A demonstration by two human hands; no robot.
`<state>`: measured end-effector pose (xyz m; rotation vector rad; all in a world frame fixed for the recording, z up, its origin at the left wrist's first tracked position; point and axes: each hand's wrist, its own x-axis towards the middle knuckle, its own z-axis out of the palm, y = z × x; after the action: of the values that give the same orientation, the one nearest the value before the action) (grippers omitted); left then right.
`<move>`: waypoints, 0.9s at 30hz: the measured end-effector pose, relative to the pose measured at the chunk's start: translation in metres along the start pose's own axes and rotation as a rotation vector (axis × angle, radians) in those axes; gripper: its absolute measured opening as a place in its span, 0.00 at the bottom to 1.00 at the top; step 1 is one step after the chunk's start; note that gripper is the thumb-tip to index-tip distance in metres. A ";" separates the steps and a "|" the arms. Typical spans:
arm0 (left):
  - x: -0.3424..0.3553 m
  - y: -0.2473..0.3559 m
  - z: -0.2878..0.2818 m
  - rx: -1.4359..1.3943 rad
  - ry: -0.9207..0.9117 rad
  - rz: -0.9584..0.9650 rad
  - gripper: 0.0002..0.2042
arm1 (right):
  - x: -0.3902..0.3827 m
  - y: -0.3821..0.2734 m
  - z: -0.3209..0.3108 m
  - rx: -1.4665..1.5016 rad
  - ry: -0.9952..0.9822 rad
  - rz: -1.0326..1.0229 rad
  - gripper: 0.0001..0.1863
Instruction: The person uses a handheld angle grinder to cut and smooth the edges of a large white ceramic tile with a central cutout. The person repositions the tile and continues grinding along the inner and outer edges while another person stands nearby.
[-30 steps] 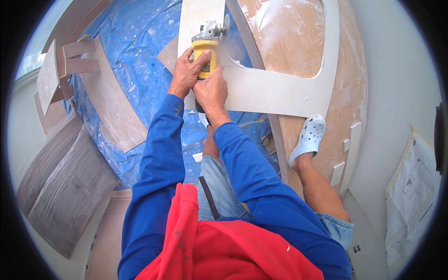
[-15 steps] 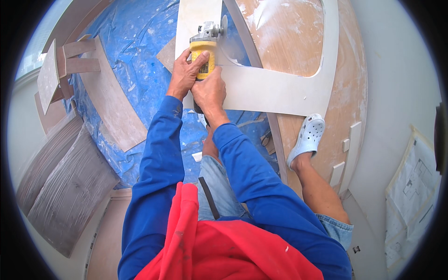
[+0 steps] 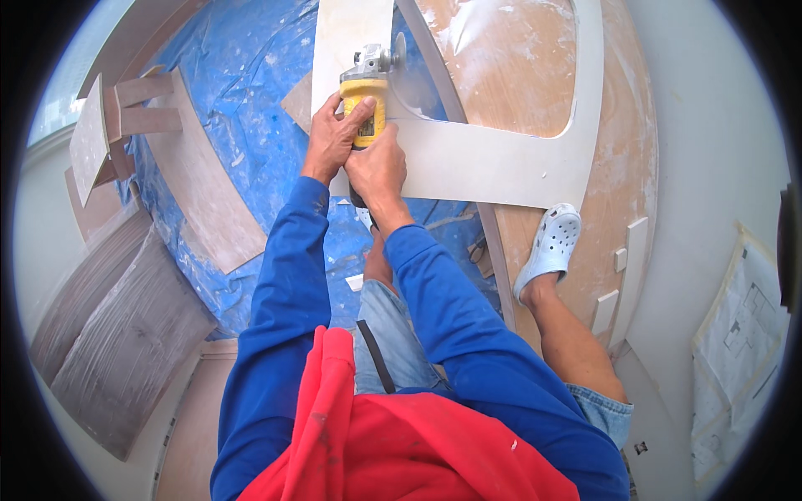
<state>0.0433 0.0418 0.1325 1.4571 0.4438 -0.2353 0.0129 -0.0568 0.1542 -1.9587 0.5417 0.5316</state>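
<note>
Both my hands grip a yellow angle grinder (image 3: 362, 102) with a grey metal head. My left hand (image 3: 332, 138) is wrapped round the left side of its body, thumb lying across the top. Behind it, my right hand (image 3: 378, 171) closes on the rear handle. The grinder's disc (image 3: 400, 57) stands on edge at the inner cut edge of a white panel (image 3: 493, 160), with a faint haze of dust beside it. A large rounded opening is cut in this panel. My foot in a pale clog (image 3: 551, 242) rests against the panel's near right corner.
Dusty blue sheeting (image 3: 242, 108) covers the floor. A curved plywood piece (image 3: 547, 63) lies under the panel at right. Board offcuts (image 3: 196, 167) and a bracket-like wooden piece (image 3: 125, 117) lie at left, with curved grey sheets (image 3: 134, 334) nearer. A drawing sheet (image 3: 739, 351) hangs on the right wall.
The grinder and both hands have shifted very slightly toward me along the opening's edge. The panel and my foot stay practically where they were.
</note>
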 end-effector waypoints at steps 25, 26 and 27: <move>-0.006 0.002 0.006 0.047 0.043 0.000 0.26 | 0.000 0.000 -0.010 -0.021 -0.044 0.006 0.36; -0.007 0.003 0.006 0.043 0.044 -0.005 0.26 | 0.001 0.000 -0.010 -0.021 -0.047 0.009 0.36; -0.007 0.003 0.007 0.040 0.046 -0.010 0.26 | 0.001 0.001 -0.010 -0.020 -0.049 0.009 0.36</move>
<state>0.0389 0.0348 0.1390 1.5026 0.4868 -0.2202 0.0139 -0.0662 0.1568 -1.9581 0.5163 0.5911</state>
